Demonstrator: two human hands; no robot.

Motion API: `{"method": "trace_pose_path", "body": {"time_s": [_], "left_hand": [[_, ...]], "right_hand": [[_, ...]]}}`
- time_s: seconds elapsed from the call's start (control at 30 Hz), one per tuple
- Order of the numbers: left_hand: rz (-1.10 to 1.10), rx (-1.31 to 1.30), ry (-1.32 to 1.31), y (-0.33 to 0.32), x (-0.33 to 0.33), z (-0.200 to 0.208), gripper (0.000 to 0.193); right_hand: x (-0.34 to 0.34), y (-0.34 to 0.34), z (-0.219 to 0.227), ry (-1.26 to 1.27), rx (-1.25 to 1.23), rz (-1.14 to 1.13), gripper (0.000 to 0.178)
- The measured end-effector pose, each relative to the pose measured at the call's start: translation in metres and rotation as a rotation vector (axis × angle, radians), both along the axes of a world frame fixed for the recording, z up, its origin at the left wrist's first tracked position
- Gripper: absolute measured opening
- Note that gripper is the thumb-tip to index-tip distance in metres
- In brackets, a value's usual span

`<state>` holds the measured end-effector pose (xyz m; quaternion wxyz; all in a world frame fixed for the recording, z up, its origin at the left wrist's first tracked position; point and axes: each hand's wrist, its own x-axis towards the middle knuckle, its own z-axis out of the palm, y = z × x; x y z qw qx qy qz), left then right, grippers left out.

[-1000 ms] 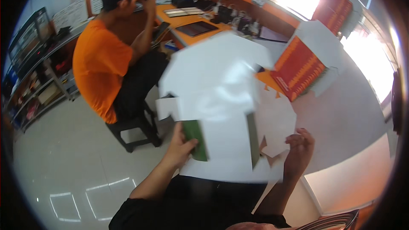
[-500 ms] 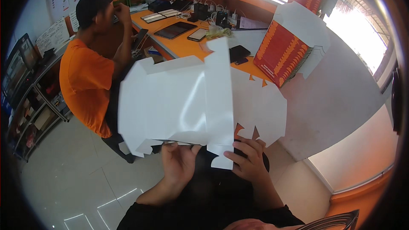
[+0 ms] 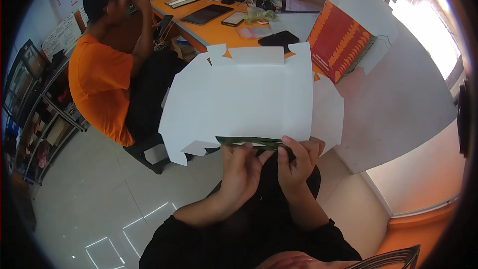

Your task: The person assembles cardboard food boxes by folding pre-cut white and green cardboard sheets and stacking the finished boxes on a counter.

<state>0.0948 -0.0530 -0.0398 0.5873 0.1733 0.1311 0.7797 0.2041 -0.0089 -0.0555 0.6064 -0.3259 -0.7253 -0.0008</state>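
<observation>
A large white cardboard box blank (image 3: 239, 99) with cut flaps and tabs is held up in front of me, its inner face towards me. Along its near edge a narrow dark green strip (image 3: 251, 142) shows, folded over. My left hand (image 3: 240, 177) pinches this edge from below, thumb against the fold. To its right, my right hand (image 3: 298, 162) grips the same edge near the corner, thumb and fingers closed on the card. Under the blank's right side another white cardboard sheet (image 3: 328, 109) sticks out; the rest of it is hidden.
Red and orange printed cartons (image 3: 341, 37) stand stacked on the grey tabletop (image 3: 403, 99) at right. On the orange counter (image 3: 204, 22) lie a tablet (image 3: 206, 14), phones and cables. At left sits a person in an orange shirt (image 3: 99, 84), beside a metal shelf (image 3: 55, 124).
The blank has turned flatter and its near edge is now folded, showing green. My right hand has moved up to that edge, and its side flap no longer stands upright.
</observation>
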Motion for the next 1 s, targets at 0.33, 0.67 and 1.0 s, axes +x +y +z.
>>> {"method": "trace_pose_path", "body": {"time_s": [0.33,0.67,1.0], "left_hand": [[0.018,-0.12,0.191,-0.003,0.009,-0.003,0.039],[-0.318,0.017,0.334,-0.026,-0.038,-0.103,0.056],[-0.397,-0.195,0.378,-0.06,-0.061,-0.104,0.055]], "right_hand": [[0.008,0.003,0.014,-0.332,-0.017,0.056,0.019],[0.035,0.016,0.045,0.635,-0.448,0.6,0.061],[0.017,0.001,0.014,0.201,-0.165,0.829,0.029]]}}
